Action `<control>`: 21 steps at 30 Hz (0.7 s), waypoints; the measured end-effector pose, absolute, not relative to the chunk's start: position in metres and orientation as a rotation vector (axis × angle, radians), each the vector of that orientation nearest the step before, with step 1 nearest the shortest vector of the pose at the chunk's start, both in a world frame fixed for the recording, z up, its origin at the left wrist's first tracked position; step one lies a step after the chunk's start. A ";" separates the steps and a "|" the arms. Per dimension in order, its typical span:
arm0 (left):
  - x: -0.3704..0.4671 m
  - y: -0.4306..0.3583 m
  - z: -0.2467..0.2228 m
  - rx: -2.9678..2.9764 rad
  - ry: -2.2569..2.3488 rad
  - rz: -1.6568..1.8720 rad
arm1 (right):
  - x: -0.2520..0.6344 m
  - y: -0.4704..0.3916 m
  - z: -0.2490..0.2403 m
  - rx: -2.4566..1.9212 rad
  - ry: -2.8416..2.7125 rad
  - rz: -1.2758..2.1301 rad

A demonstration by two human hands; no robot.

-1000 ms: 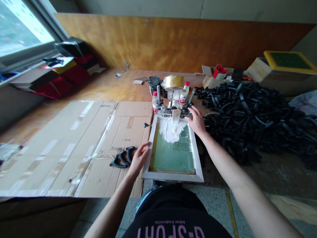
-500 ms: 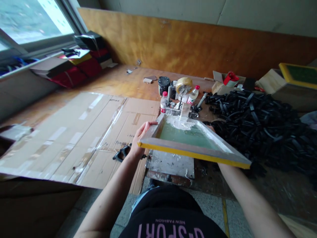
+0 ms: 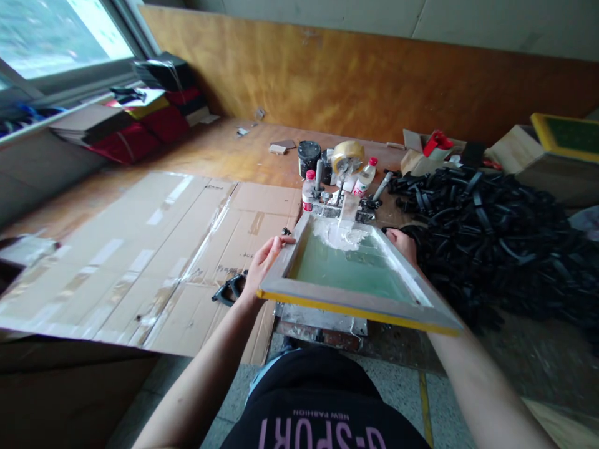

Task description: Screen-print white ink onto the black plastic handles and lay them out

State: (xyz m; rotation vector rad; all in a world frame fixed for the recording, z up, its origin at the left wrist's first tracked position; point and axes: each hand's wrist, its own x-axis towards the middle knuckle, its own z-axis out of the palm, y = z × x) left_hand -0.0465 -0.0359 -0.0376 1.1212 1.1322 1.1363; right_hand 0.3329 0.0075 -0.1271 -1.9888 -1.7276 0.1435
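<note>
In front of me a screen-printing frame, with green mesh and a yellow front edge, tilts over a metal base plate. White paste lies on its far part. My left hand is closed at the frame's left side, with a small black piece showing at its fingertips. Beyond the right side, my right hand is closed with a bit of black at its fingers. The frame hides whatever lies between the hands. Its near corners lie close over my wrist and forearm; contact is unclear.
A heap of black plastic parts lies to the right. Cardboard covers the left table, with a black part on it. Behind the frame are a hinge clamp, red-capped bottles, a tape roll and a black tub.
The screen frame's near edge has come lower, covering more of the base plate. My left hand has shifted slightly left and down; my right hand now shows beyond the frame.
</note>
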 end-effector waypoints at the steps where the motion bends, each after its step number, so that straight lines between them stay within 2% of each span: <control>1: -0.051 -0.041 -0.045 1.107 1.161 1.067 | 0.337 0.011 -0.122 -2.006 -1.662 0.101; 7: -0.060 -0.064 -0.109 0.986 1.218 0.812 | 0.273 0.041 -0.103 -1.620 -1.913 -0.087; 14: -0.054 -0.063 -0.158 0.999 1.314 0.794 | 0.219 0.046 -0.113 -1.820 -2.239 0.055; 21: -0.058 -0.061 -0.167 0.988 1.281 0.760 | 0.231 -0.009 -0.103 -1.150 -2.643 0.242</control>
